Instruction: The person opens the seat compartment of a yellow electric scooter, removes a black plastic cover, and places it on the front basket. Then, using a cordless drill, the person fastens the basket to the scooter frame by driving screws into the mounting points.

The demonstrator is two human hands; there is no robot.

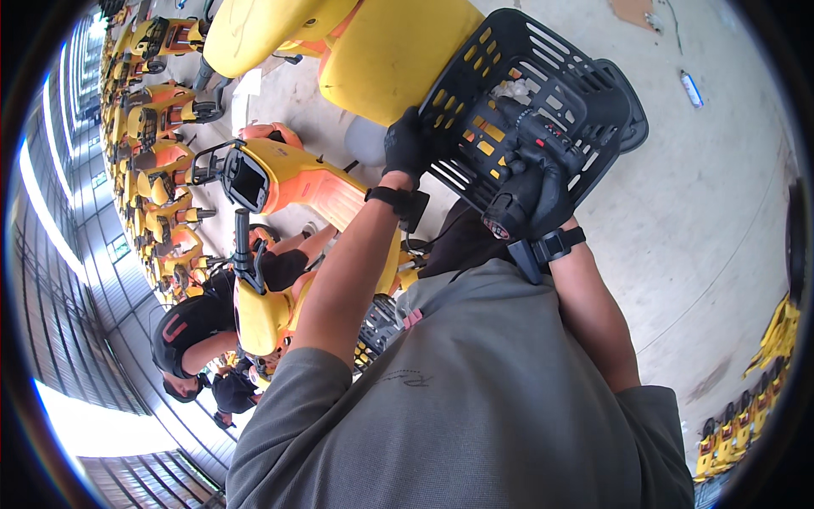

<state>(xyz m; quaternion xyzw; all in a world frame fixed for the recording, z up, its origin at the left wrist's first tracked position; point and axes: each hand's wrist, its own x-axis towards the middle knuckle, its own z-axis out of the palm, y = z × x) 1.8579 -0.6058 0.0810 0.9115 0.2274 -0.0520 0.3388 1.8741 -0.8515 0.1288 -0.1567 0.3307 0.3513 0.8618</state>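
Left hand (407,142): curled on basket (629,110) edge, upper centre.
Right hand (553,197): grasping drill (543,131), right of centre.
Risk: drill may skid if basket shifts.

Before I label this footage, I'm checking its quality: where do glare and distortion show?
Head view: the lower-left bright patch is washed out; head view: the ribbed wall bends near the rim; head view: the drill in the right hand looks fairly sharp.

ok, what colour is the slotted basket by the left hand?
The slotted basket is black, plain; shows best in the head view.
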